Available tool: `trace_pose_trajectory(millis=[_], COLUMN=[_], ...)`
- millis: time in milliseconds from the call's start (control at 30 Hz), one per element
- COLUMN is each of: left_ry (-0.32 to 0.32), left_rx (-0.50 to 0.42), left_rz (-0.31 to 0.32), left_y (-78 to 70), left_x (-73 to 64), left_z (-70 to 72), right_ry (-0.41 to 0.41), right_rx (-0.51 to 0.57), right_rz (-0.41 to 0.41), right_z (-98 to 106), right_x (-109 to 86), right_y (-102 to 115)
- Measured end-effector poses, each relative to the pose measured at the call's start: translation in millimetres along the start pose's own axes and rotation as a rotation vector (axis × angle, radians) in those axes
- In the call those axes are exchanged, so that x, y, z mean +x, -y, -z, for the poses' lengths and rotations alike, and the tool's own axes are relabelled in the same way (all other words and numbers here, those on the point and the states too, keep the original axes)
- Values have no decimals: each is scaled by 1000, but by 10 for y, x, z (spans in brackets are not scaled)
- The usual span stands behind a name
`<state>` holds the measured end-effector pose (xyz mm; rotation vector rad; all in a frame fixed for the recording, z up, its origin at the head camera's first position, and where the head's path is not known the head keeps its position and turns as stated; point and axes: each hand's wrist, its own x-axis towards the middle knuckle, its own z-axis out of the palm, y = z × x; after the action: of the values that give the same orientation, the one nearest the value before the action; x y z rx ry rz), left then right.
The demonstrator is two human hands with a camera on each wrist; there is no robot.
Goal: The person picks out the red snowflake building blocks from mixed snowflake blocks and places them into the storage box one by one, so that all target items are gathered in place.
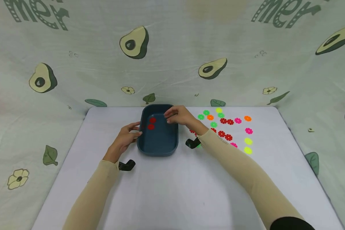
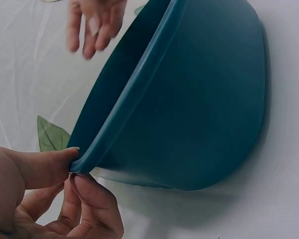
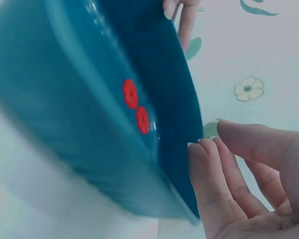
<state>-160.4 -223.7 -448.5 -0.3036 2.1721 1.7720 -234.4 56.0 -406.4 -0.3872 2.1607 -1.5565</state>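
Tub: a dark blue, round-cornered rectangular tub (image 1: 163,140), smooth and plastic-looking, is on the white tabletop (image 1: 166,191) in front of the person.
Inside it: 2 flat, red, flower-shaped discs (image 1: 151,126) lie next to each other on the floor.
Left hand: the left hand (image 1: 126,138) pinches the left rim, thumb against fingers.
Right hand: the right hand (image 1: 180,115) hangs over the tub's right side, fingers loosely bent, a narrow gap to the thumb; I see nothing held.
Loose discs: flat green, orange, red, pink and yellow flower-shaped discs (image 1: 221,134) lie scattered right of the tub.
Risk, sleeve: the beige right sleeve (image 1: 233,156) passes over some discs; a low forearm might drag them.
Risk, rim: a hard tug by the left hand could tip the tub and slide the red pair.
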Motion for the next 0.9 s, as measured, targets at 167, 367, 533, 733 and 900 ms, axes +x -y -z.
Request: trace_pose_trajectory(millis=[167,367,533,733,900], left_ry=[6,4,7,11,11], left_rx=[-11,-11,-9,-6,-5], left_rz=[9,15,17,16,20], left_y=[4,-10,-16,-29,-33], left_x=[16,4,1,-2,-6], left_z=[11,-5,-5,-10,-19], right_ry=[-6,-39,-43,-73,-105], right_rx=[-10,-52,-56,-69,-92], right_rz=[-11,-42,-62,-96,-142], right_z=[150,340,518,729,876], right_x=[-184,-417,-591,-805,-976], right_y=[-29,-113,-246,-480,-613])
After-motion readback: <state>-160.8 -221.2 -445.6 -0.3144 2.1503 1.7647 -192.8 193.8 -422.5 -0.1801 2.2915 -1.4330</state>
